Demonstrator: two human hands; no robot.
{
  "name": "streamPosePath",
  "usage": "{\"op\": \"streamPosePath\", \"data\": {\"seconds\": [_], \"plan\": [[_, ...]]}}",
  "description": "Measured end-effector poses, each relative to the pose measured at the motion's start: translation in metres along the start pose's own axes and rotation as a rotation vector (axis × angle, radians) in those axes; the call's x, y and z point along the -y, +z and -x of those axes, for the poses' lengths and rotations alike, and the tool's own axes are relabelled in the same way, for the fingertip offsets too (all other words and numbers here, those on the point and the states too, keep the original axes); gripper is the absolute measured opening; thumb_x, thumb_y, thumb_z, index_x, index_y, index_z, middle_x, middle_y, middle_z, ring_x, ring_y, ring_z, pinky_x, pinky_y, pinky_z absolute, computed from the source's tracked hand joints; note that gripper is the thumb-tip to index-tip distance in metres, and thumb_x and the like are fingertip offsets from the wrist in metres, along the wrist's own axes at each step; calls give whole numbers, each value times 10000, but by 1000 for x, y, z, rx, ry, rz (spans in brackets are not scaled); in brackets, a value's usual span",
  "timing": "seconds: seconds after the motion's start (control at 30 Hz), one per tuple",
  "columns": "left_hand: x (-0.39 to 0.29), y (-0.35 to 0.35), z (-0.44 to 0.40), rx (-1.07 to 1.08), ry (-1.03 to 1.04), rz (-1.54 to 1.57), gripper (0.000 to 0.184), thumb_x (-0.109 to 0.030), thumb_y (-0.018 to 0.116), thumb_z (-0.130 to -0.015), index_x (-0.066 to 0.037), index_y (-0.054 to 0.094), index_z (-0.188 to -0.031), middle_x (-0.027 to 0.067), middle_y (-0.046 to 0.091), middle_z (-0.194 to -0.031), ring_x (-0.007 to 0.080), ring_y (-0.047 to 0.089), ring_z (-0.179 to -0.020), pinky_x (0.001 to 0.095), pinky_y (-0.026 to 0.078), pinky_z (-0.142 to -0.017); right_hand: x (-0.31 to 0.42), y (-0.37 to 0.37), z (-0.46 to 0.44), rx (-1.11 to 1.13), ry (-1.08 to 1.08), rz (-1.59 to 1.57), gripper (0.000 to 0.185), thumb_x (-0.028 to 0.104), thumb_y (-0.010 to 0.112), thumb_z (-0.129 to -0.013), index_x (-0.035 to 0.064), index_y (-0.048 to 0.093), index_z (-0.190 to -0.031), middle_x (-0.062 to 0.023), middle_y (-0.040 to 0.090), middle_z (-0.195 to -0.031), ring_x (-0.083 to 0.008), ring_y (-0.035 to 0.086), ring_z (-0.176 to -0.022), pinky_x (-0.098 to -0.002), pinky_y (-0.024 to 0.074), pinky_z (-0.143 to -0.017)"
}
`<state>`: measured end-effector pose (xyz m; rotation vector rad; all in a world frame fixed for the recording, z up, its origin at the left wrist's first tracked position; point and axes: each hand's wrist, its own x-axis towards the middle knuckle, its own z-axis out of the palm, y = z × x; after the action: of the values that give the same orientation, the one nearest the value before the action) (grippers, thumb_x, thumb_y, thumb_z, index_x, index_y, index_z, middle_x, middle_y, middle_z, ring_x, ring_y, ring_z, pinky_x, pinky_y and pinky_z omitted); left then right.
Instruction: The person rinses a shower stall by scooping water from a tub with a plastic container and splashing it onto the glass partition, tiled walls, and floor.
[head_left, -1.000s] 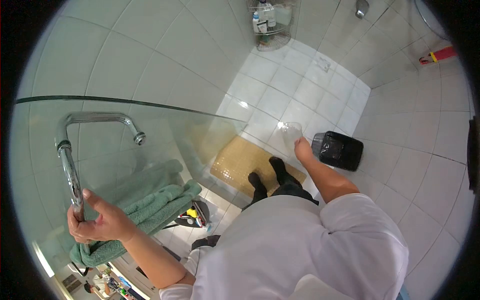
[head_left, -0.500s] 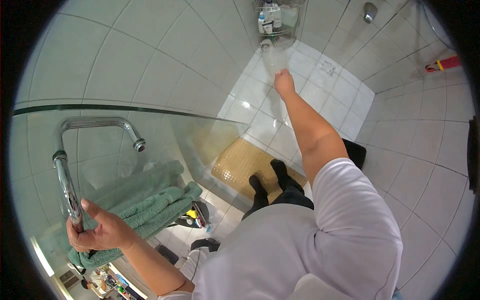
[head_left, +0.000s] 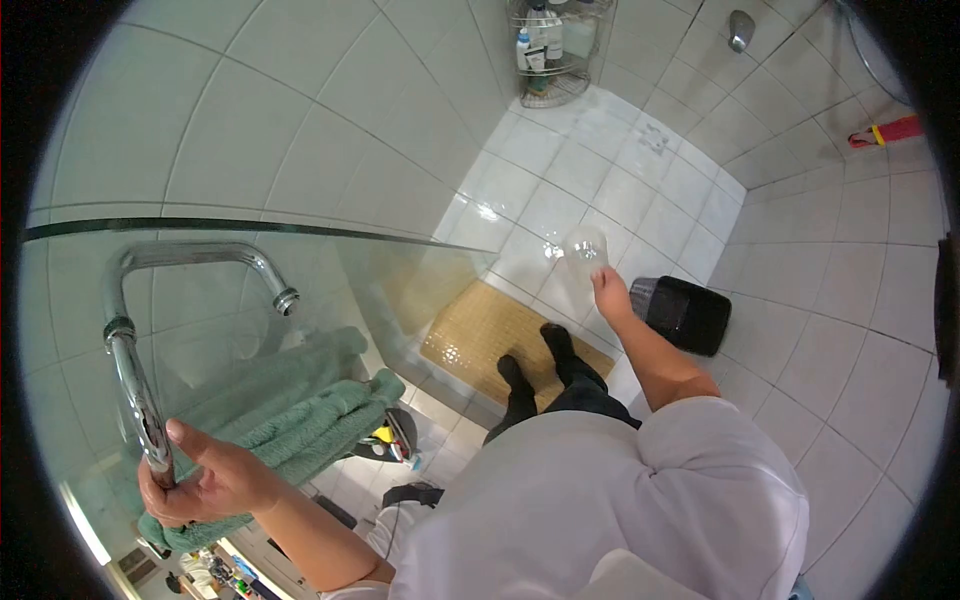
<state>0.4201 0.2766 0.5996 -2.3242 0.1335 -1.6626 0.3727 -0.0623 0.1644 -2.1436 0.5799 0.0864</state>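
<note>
My right hand (head_left: 612, 292) grips a clear, see-through plastic container (head_left: 585, 246), held over the white tiled shower floor; its exact kind is hard to make out. Close beside that hand stands a black bin (head_left: 690, 315). On the left, my left hand (head_left: 212, 480) has its fingers curled round the lower end of a chrome bar (head_left: 140, 385), thumb pointing up. The bar is fixed to a glass panel (head_left: 250, 225), and green towels (head_left: 310, 430) hang just behind my left hand.
A corner wire rack (head_left: 555, 90) holds several bottles. A tan mat (head_left: 490, 335) lies under my feet, and the floor tiles (head_left: 560, 190) look wet. On the right wall are a chrome fitting (head_left: 741, 30) and a red object with a yellow band (head_left: 890, 130).
My right hand has drawn back toward me from below the rack, bringing the clear container along. The black bin now shows more fully. My left hand stays on the bar.
</note>
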Motion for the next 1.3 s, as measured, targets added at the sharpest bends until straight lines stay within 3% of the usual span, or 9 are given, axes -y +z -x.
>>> {"op": "streamPosePath", "data": {"seconds": [0.13, 0.33, 0.43, 0.57, 0.63, 1.17, 1.23, 1.3], "plan": [[-3, 2, 0, -44, -37, 67, 323, -230, 625, -706, -30, 438, -878, 72, 389, -825, 140, 349, -726, 221, 319, -610, -14, 1, 50, 122, 157, 113, 267, 241, 398, -794, -16, 469, -776, -231, 496, -737, -391, 472, -722, -419, 376, -643], [-1, 3, 2, -41, -25, 68, 317, -225, 620, -710, -24, 442, -878, 69, 392, -820, 146, 354, -722, 229, 327, -612, -23, 13, 71, 237, 111, 57, 205, 187, 440, -776, -14, 472, -802, -221, 500, -767, -366, 484, -750, -389, 384, -671], [-1, 0, 0, -15, -13, 37, 316, -223, 619, -711, -20, 442, -877, 69, 395, -812, 150, 360, -718, 231, 328, -613, -22, 22, 62, 126, -75, 26, 196, 168, 445, -775, -23, 464, -816, -221, 497, -782, -358, 483, -760, -378, 390, -671], [4, 1, 0, -31, 39, -18, 328, -228, 626, -704, -16, 443, -875, 62, 413, -791, 152, 367, -708, 238, 330, -606, 20, 7, 49, 204, -2, -101, 186, 152, 450, -774, -30, 462, -808, -209, 495, -789, -341, 485, -765, -365, 394, -674], [3, 0, 0, -12, 28, -20, 328, -228, 629, -701, -16, 445, -871, 57, 419, -784, 153, 368, -710, 241, 332, -604, 22, 13, 42, 39, -155, -130, 178, 151, 453, -774, -23, 461, -813, -198, 494, -781, -327, 488, -760, -355, 396, -673], [4, 2, 0, -74, 63, -86, 334, -323, 607, -698, -53, 470, -840, 12, 451, -763, 156, 399, -699, 275, 294, -650, -22, -68, 73, -127, 31, 86, 198, 187, 416, -801, -8, 445, -817, -211, 470, -802, -359, 461, -783, -371, 378, -702], [4, 1, 0, -75, 59, -78, 333, -324, 611, -695, -57, 473, -840, 7, 453, -763, 151, 410, -686, 276, 294, -652, -36, -78, 81, -149, 15, 82, 197, 168, 403, -796, -18, 448, -844, -218, 468, -868, -373, 457, -816, -393, 371, -713], [5, 0, 0, -78, 56, -67, 333, -326, 614, -691, -61, 476, -839, 3, 454, -764, 146, 422, -673, 277, 293, -654, -43, -86, 88, -136, 161, 88, 198, 161, 402, -799, -23, 448, -852, -215, 472, -856, -368, 458, -813, -391, 370, -717]]}}
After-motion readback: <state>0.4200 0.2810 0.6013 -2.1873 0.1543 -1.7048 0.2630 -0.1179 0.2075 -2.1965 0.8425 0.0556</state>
